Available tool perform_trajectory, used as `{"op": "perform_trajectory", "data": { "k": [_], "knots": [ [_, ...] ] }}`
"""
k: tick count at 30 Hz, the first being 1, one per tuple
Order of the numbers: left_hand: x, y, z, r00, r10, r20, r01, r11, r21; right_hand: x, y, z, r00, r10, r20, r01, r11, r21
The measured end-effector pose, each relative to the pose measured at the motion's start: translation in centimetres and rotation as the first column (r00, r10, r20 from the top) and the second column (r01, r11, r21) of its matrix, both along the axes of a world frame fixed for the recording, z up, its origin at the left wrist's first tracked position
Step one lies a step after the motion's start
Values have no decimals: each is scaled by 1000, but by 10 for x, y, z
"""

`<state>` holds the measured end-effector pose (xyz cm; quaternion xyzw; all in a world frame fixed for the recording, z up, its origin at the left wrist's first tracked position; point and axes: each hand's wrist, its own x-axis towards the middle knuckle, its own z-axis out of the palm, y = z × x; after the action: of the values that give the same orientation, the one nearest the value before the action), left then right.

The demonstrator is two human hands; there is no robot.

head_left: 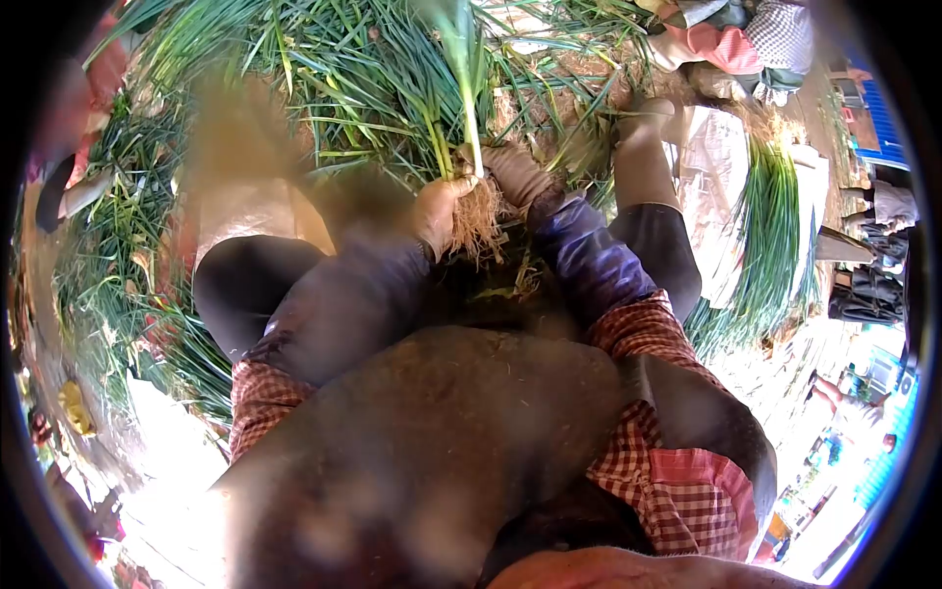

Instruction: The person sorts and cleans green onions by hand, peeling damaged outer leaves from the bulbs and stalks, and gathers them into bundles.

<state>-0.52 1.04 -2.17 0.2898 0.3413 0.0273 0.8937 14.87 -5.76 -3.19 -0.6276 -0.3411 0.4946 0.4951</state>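
Between my knees, my left hand (439,211) is closed around a few green onions (471,123) just above their roots. Their brown stringy roots (477,224) hang below the fingers, and the green leaves point away from me. My right hand (518,175), which looks gloved, presses in from the other side with curled fingers at the same white stems. What its fingertips pinch is partly hidden. A large heap of green onions (343,79) lies just beyond both hands.
To the right, a bundle of green onions (770,221) lies on a pale sack (708,187). More loose leaves (108,255) cover the ground on the left. Another person in a checkered sleeve (780,34) is at the upper right. A blurred smudge covers part of the view.
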Motion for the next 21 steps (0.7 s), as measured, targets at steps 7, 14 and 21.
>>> {"op": "perform_trajectory", "data": {
  "k": [7, 14, 21],
  "knots": [
    [-5, 0, 16, 989, 133, 63, -128, 989, -79, -26, 9, 45, 714, 133, 687, -2, 982, -187],
    [-8, 0, 42, 964, 224, 145, -184, 951, -248, -23, -10, 58, 827, -119, 550, 10, 981, 196],
    [-16, 29, 53, 881, 333, 337, -315, 943, -109, -20, -23, 113, 968, 81, 239, -141, 958, 248]
  ]
}}
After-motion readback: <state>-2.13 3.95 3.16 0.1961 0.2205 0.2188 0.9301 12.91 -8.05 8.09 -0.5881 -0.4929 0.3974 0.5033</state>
